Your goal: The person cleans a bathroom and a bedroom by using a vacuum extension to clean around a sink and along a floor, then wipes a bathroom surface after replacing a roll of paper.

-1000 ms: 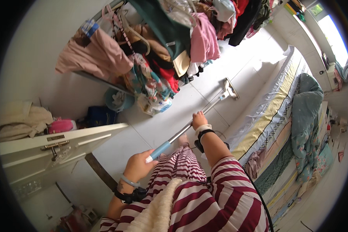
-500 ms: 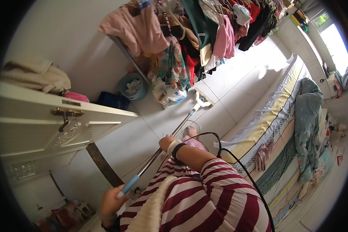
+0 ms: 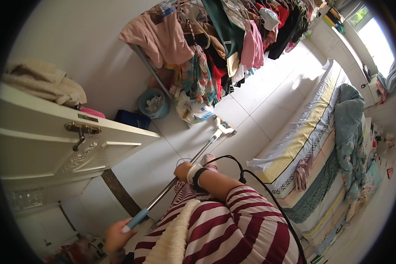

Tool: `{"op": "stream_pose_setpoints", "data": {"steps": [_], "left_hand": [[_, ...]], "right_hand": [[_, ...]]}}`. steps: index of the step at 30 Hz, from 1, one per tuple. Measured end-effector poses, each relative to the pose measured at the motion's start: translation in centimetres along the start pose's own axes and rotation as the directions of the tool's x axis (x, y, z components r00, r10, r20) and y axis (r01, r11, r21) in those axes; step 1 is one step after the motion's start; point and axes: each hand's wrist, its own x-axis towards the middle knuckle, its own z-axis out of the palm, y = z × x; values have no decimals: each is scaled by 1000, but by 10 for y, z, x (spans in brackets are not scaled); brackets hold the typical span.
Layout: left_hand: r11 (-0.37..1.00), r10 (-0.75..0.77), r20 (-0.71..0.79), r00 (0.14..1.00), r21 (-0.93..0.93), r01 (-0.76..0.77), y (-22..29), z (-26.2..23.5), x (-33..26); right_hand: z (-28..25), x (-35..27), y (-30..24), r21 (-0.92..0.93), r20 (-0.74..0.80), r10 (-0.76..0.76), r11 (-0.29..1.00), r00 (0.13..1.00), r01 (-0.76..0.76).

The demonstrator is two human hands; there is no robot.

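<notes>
Head view: a flat-headed mop (image 3: 161, 194) with a silver metal pole and blue grip slants toward one o'clock, its white head on the pale tiled floor (image 3: 264, 110). The right hand (image 3: 184, 170) is closed around the mid-pole; at seven o'clock from it, the left hand (image 3: 117, 235) grips the blue end. From the mop's head, a whitish plastic bag (image 3: 190, 109) and, beyond it, a round light-blue bucket (image 3: 164, 109) lie toward ten o'clock, crowded hanging clothes (image 3: 213, 55) at twelve, a yellow-striped bed (image 3: 290, 160) near four, a cream panelled door (image 3: 35, 143) at nine.

A head-worn fisheye looks down past the right hand (image 3: 184, 170) toward the floor (image 3: 246, 143).
</notes>
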Motion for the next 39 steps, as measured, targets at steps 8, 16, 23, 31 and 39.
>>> {"op": "stream_pose_setpoints", "data": {"steps": [8,16,23,31,39], "left_hand": [[971,223,253,941,26,-237,90,56,143],[900,358,410,839,87,-427,171,65,204],[790,392,408,825,310,-529,122,-2,184],[720,370,281,886,516,-464,8,-131,108],[822,-92,188,978,569,-32,-12,-200,38]], "right_hand": [[-11,-27,158,-44,-299,376,913,877,-406],[-7,-64,208,442,-414,749,662,517,-604],[12,-27,135,351,-434,664,747,608,-564],[4,70,-14,398,-425,290,911,858,-111],[-18,142,-110,430,-199,-71,890,977,152]]}}
